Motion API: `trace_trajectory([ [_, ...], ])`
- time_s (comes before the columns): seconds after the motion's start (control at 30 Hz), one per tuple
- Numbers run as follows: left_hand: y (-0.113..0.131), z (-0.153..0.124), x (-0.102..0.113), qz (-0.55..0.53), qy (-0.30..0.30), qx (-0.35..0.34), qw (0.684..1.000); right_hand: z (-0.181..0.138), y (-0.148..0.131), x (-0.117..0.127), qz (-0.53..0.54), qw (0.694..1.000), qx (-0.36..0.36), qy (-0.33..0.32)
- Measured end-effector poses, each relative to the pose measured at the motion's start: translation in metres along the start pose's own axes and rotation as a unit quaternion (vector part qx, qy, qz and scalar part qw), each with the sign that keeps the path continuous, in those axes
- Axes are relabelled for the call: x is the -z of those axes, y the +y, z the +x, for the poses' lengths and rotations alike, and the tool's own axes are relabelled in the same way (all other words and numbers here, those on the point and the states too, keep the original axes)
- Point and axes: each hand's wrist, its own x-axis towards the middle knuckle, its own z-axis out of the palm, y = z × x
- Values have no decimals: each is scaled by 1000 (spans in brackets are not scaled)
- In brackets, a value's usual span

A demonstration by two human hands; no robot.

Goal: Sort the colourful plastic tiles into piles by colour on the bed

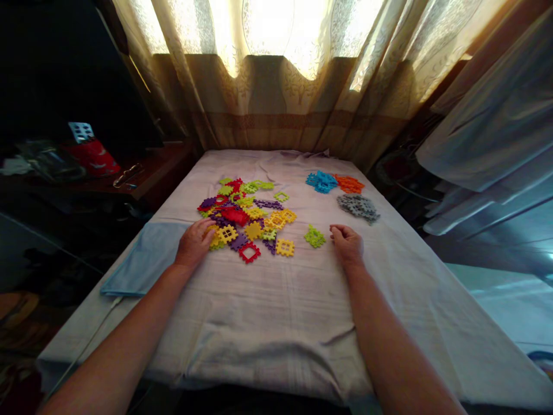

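Observation:
A mixed pile of flat plastic interlocking tiles with notched edges lies mid-table, among them a red square frame (249,252), a yellow window tile (285,248) and a purple tile (238,241). My left hand (194,242) rests at the pile's left edge, fingers stretched out beside a yellow window tile (227,233); whether they touch a tile is unclear. To the right of the pile sits a small group of lime green tiles (314,236). My right hand (348,243) is just right of that group, its fingers curled together, with no tile showing in them.
Blue tiles (322,181), orange tiles (349,184) and grey tiles (358,207) form separate heaps at the back right. A folded light blue cloth (144,259) lies left, with a white cable (93,340) near it. Curtains (276,98) hang behind the covered table (276,311).

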Motion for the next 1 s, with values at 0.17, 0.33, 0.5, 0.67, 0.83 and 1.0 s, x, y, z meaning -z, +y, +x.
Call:
trace_trajectory([
  [0.17, -12, 7, 5, 11, 28, 41, 999, -1, 0, 0, -10, 1000, -1, -1],
  [0.33, -5, -8, 15, 28, 60, -2, 998, -1, 1, 0, -19, 1000, 5, -6],
  [0.5, 1, -28, 22, 63, -19, -112, 991, -1, 1, 0, -30, 999, 9, -11],
  [0.67, 1, -28, 19, 108, -4, -81, 991, -2, 1, 0, -42, 999, 21, -12],
  [0.83, 0, -24, 15, 91, 29, -43, 995, -4, 0, 0, -43, 998, 35, -14],
  [1.0, 3, -31, 20, 127, 11, -69, 989, -4, -1, 0, -49, 998, 29, -18],
])
